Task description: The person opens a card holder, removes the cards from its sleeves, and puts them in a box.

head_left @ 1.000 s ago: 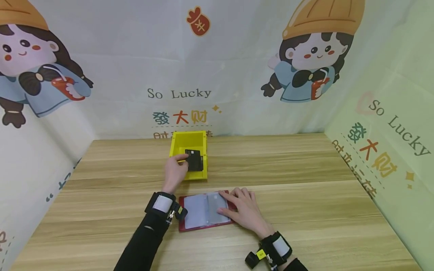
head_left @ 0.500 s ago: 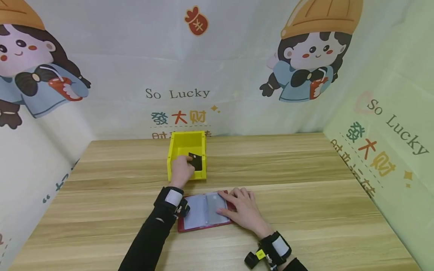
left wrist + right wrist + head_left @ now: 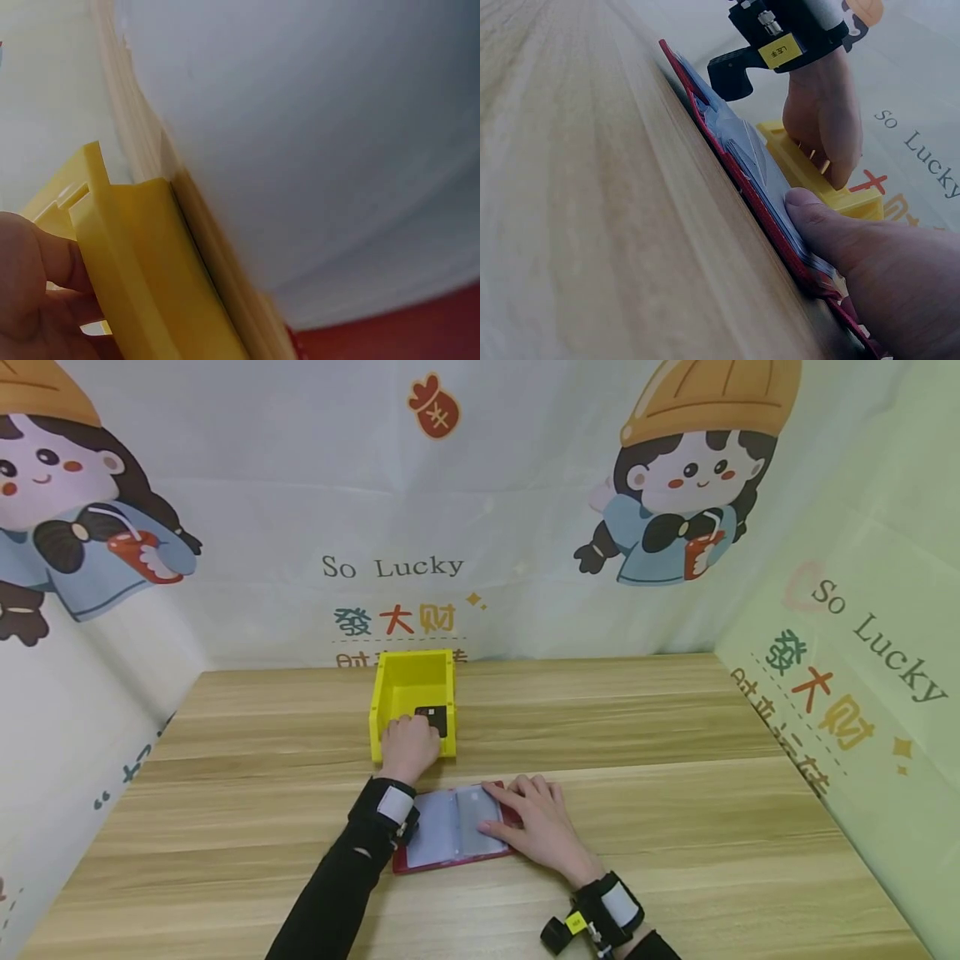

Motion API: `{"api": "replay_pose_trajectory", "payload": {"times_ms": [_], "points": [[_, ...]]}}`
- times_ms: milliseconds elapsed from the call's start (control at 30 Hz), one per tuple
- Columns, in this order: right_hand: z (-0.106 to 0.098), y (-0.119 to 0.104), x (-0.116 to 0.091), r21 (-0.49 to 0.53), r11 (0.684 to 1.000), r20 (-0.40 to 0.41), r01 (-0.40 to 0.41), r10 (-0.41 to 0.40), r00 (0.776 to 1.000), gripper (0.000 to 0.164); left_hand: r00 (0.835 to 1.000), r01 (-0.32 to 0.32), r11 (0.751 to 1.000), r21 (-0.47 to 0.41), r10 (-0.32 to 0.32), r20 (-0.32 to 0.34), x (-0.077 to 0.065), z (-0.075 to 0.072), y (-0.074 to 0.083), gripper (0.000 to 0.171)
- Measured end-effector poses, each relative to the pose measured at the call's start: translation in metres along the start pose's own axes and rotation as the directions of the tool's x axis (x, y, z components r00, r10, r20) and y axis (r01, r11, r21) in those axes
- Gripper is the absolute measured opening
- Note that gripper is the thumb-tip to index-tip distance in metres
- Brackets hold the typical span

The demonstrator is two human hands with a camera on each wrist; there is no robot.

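My left hand (image 3: 410, 747) reaches over the near end of a yellow box (image 3: 415, 670) with its fingers down inside. A black card (image 3: 435, 718) lies in the box just beyond the knuckles, partly covered by the hand. The left wrist view shows the fingers (image 3: 66, 262) behind the box wall (image 3: 154, 270); I cannot tell whether they pinch anything. An open card holder (image 3: 435, 835) with a red cover and clear sleeves lies nearer on the table. My right hand (image 3: 551, 831) rests on its right side, thumb (image 3: 804, 199) pressing the sleeves and fingers spread over the edge.
The wooden table (image 3: 637, 718) extends around the box and card holder. Behind it hangs a white printed backdrop (image 3: 525, 527), close to the box's far end. The left forearm (image 3: 330, 885) passes beside the card holder's left edge.
The left hand has gone from holding a black card over the box to reaching lower and nearer inside it. The card now lies in the box. The right hand stays on the card holder.
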State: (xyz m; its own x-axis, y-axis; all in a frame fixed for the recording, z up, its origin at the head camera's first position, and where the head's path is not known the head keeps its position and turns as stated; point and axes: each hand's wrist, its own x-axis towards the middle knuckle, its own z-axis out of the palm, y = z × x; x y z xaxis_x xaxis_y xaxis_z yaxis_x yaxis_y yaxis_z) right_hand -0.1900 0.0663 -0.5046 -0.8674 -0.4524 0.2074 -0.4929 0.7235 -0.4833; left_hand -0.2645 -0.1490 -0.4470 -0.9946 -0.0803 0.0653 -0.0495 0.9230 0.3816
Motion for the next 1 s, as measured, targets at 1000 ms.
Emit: {"api": "replay_pose_trajectory", "payload": {"times_ms": [1000], "points": [[-0.004, -0.001, 0.004, 0.041, 0.997, 0.034, -0.063, 0.061, 0.998, 0.061, 0.939, 0.049, 0.819, -0.571, 0.157, 0.305, -0.09, 0.006, -0.021, 0.059]]}}
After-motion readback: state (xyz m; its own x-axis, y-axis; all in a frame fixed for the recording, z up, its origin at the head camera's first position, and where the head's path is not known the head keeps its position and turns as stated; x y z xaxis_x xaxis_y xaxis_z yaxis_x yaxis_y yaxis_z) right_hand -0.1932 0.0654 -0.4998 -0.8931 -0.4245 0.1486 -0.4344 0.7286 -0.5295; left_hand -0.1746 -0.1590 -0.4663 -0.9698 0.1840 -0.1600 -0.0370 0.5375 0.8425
